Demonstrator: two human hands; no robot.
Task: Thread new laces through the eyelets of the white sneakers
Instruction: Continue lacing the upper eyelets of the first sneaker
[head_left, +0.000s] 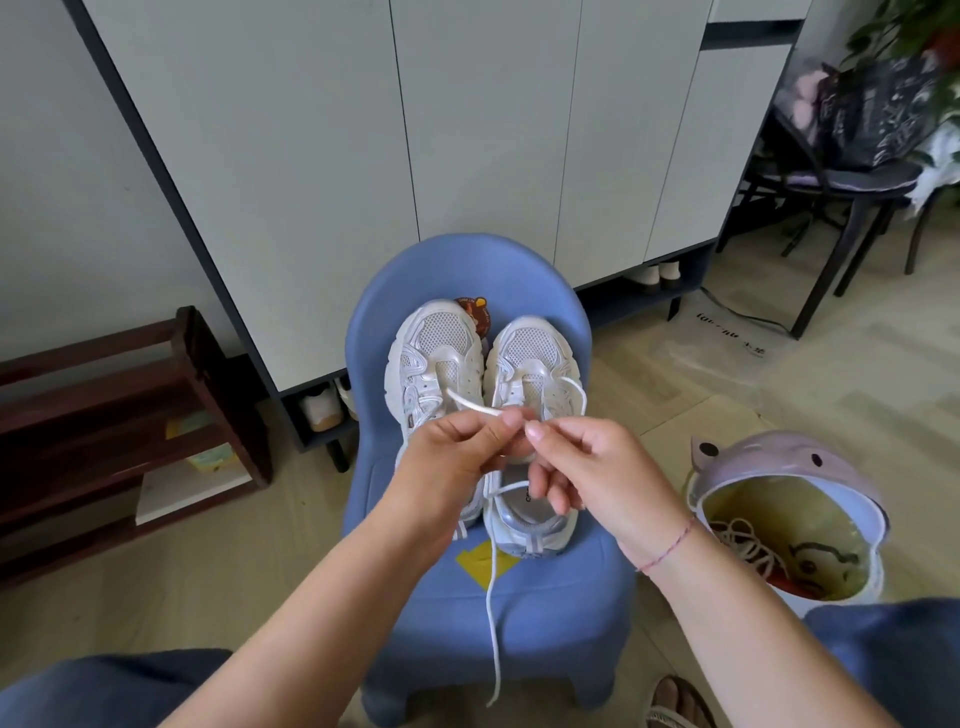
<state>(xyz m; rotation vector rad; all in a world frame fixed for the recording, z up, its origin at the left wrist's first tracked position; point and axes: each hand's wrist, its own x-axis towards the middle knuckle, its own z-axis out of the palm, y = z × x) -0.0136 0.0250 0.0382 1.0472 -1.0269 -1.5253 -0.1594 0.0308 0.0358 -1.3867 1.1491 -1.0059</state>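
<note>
Two white sneakers stand side by side on a blue child's chair (519, 613), toes pointing away from me: the left sneaker (434, 358) and the right sneaker (532, 364). A white lace (492, 597) runs through the right sneaker's front eyelets; one end hangs down over the seat's front edge. My left hand (452, 457) pinches the lace's other end (470, 406) above the shoes. My right hand (587, 467) pinches the same lace next to the left fingertips. Both hands hide the sneakers' middle parts.
A frog-shaped lilac bin (779, 514) with old laces inside stands on the floor at the right. A white cabinet (415, 156) rises behind the chair. A dark wooden shoe rack (130, 426) is at the left, a black chair (841, 187) at the far right.
</note>
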